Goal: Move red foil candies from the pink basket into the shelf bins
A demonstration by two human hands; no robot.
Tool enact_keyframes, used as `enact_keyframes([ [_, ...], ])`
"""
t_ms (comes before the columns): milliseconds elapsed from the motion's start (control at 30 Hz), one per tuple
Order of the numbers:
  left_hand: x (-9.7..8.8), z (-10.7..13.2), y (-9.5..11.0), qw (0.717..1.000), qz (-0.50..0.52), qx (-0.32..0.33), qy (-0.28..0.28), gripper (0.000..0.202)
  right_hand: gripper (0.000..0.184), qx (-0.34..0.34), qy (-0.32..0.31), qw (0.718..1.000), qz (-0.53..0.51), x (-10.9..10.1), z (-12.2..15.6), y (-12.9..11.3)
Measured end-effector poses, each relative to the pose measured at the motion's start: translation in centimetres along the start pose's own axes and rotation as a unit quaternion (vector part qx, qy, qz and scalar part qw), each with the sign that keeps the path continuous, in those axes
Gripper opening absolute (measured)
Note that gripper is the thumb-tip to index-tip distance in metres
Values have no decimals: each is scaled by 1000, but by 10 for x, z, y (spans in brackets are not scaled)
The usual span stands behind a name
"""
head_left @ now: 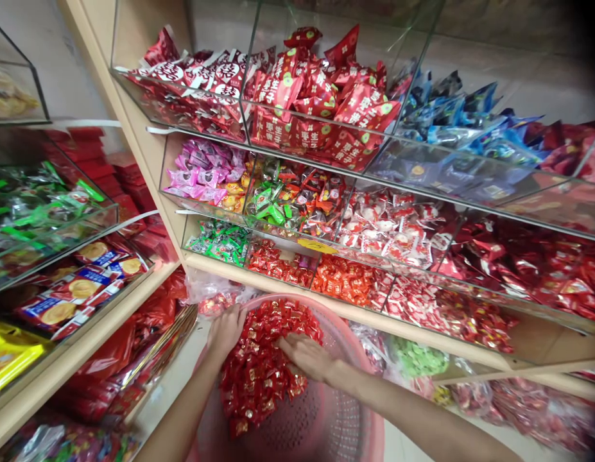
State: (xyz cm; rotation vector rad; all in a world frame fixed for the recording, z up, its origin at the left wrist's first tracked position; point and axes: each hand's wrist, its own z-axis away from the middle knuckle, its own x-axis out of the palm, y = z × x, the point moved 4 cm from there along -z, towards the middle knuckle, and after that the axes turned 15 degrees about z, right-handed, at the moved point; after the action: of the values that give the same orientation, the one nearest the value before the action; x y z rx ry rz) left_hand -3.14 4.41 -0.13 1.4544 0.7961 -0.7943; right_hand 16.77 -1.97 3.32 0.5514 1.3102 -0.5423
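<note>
Beneath the unclenched, outstretched fingers (288, 344) of the right hand (310, 358) lie red-wrapped candies (258, 378) in a pink basket (359, 359); whether the left hand (226, 330) grips anything cannot be told.

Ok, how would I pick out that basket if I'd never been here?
Find the stocked shelves, then look to the floor at their foot. The basket stands there, round and pink, partly filled with small red sweets. Unlike the clear bags nearby, it is an open tub with a wall full of holes.
</note>
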Motion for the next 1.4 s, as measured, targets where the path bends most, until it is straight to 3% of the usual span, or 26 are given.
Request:
enact_keyframes([
  [100, 0, 0, 0, 1000, 6, 0, 1, 47, 28, -20, 3, 998, 64, 13, 3, -8],
  [267, 0, 0, 0, 1000, 8, -3, 2, 45, 28, -19, 21, 994, 103, 17, -4, -15],
  [533, 2, -1, -2, 1000, -1, 2, 3, 46, 35, -13, 1, 997, 75, 18, -6, -12],
  [667, 1, -1, -1, 1000, 1, 7, 5, 45, 27, -24, -8, 996, 90, 23, -8, -16],
  [900, 0, 0, 0, 1000, 4, 4, 2, 46, 17, -32, 43, 990, 128, 35, -13, -23],
  [1167, 1, 0, -2, 1000, 11, -4, -2, 46, 13, -15, 46, 991, 126, 46, -17, -24],
  [1300, 1, 0, -1, 1000, 5, 5, 6, 46, 14, -4, 41, 992, 116, 42, -16, -23],
  [1400, 1, 0, -2, 1000, 5, 7, 16, 46, 31, -5, 37, 994, 106, 21, -14, -16],
])
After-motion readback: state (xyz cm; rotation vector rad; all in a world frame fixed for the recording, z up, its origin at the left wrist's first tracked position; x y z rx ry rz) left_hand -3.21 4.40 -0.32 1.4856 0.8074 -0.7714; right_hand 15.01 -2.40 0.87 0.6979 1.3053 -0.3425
